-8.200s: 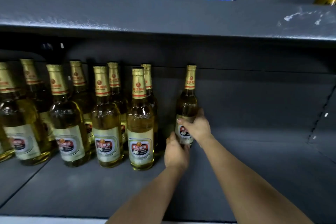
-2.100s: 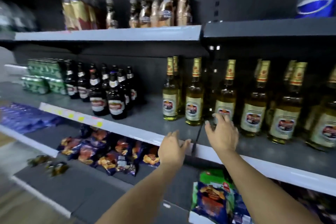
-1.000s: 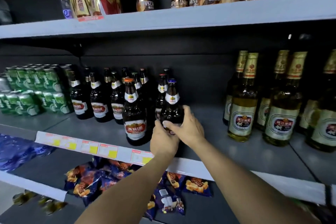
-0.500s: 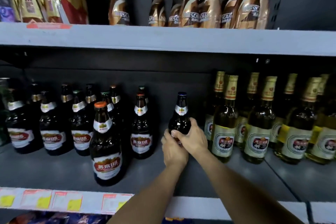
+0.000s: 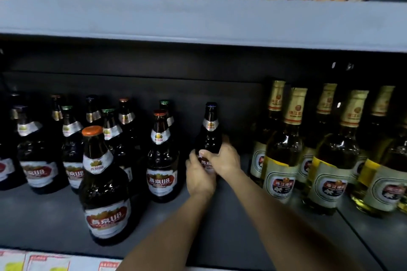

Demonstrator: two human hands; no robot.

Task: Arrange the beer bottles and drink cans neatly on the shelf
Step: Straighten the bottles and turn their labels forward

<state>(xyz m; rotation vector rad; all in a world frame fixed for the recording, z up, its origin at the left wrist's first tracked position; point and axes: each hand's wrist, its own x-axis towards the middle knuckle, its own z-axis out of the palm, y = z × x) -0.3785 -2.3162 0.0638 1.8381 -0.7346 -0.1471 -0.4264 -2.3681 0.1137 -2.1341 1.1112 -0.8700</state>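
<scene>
Left of the hands, dark beer bottles (image 5: 161,156) stand bunched on the grey shelf (image 5: 44,215), one orange-capped bottle (image 5: 104,185) well forward. The left hand (image 5: 199,177) and right hand (image 5: 222,159) both wrap a blue-capped dark bottle (image 5: 210,130), upright near the back, apparently mid-placement; next, it seemingly needs lining up beside its neighbours. To the right stand gold-foiled bottles (image 5: 284,160) of pale beer.

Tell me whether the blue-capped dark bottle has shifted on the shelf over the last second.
Yes. The blue-capped bottle, gripped by both hands, has moved right, away from the red-capped bottle and toward the gold-foil bottles.
</scene>
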